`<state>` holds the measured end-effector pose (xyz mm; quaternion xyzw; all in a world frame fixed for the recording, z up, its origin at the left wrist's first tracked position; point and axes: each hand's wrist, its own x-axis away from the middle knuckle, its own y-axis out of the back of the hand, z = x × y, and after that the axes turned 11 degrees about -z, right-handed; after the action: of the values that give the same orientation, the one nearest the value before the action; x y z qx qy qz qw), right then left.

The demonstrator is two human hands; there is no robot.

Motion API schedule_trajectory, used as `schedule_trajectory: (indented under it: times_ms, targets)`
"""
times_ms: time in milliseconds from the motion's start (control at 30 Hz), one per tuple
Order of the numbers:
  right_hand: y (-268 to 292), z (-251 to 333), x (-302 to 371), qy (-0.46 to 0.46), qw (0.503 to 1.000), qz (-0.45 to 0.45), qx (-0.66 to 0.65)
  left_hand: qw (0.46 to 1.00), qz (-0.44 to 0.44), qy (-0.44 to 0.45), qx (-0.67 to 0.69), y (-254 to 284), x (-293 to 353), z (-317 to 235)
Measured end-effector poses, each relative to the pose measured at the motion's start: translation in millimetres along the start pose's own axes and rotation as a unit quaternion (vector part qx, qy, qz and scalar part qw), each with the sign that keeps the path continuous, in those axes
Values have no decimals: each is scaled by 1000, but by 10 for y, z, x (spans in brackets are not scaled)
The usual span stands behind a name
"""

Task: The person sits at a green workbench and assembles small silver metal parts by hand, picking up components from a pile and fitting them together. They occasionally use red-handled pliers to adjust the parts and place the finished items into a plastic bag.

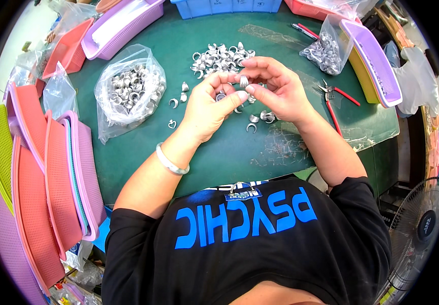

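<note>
Over the middle of the green table, a silver-grey metal ring (244, 81) is pinched in the fingertips of my right hand (280, 94). My left hand (206, 104) is closed, its index fingertip against that same ring. Another grey ring (221, 95) shows in the curl of my left fingers; whether it is gripped or lies below them I cannot tell. Just beyond my hands lies a heap of similar open rings (219, 58). Several loose rings (252, 119) are scattered nearer me, and a few more (173, 103) lie left of my left hand.
To the left sits a clear bag of rings (133, 89), with stacked plastic baskets (62, 178) beside the table. Red-handled pliers (333, 104) lie open at right. Behind them are another bag of rings (326, 56) and a purple basket (377, 66). A fan (417, 229) stands lower right.
</note>
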<state>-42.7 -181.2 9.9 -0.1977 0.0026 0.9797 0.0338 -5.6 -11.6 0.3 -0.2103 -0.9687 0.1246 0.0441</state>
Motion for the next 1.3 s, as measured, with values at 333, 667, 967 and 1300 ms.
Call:
schedule_trajectory:
  times_ms: [333, 667, 967, 1300]
  targets:
    - [9, -44, -11, 104, 989, -6, 105, 996, 0, 78, 46, -4, 24, -16]
    - [35, 2, -27, 156, 971, 21, 178, 997, -1, 60, 45, -11, 29, -1]
    - [39, -48, -37, 163, 972, 23, 168, 999, -33, -28, -16, -35, 21, 35]
    - [11, -39, -26, 132, 980, 17, 151, 995, -41, -74, -52, -20, 13, 72]
